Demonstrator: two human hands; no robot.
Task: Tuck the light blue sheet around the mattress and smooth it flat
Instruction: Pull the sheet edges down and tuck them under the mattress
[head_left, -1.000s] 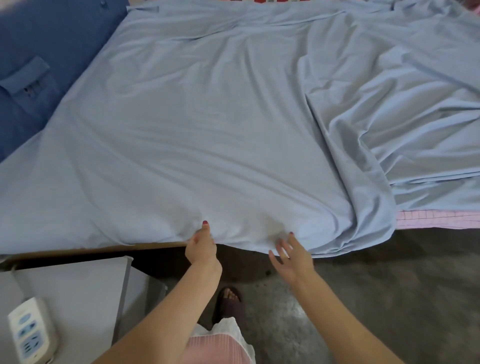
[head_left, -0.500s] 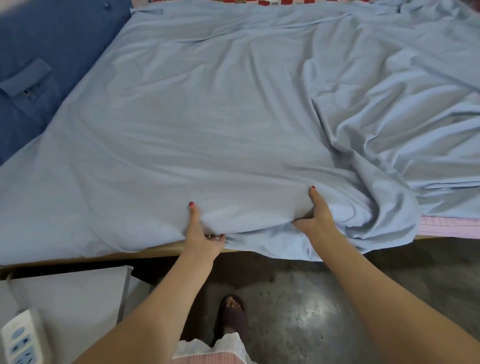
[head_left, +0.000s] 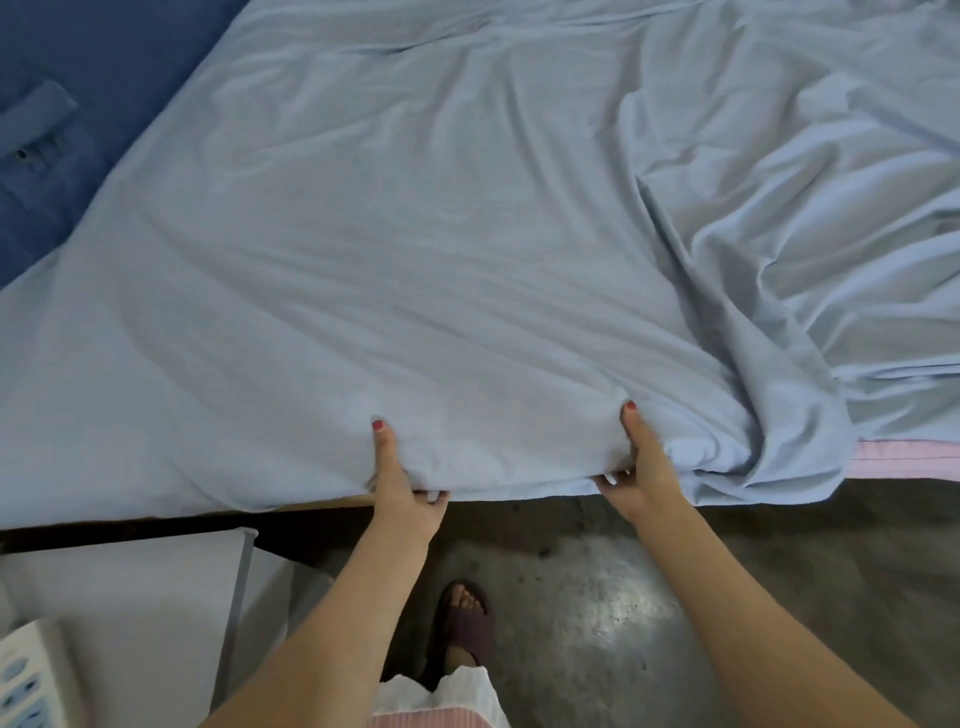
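The light blue sheet lies over the bed, bunched in folds on the right. At the near edge, the left hand and right hand each pinch the hem, thumbs on top. Bare gray floor lies below, a white cabinet at left.

My left hand and my right hand grip the near edge of the light blue cotton sheet, which lies spread over the bed, the left thumb and right thumb on top and the fingers under the hem. Right of my right hand the sheet bunches in folds over the pink striped mattress at the bed's near edge. Below the near left edge stands a pale grey cabinet, with my dark slipper on the grey concrete floor between my arms.
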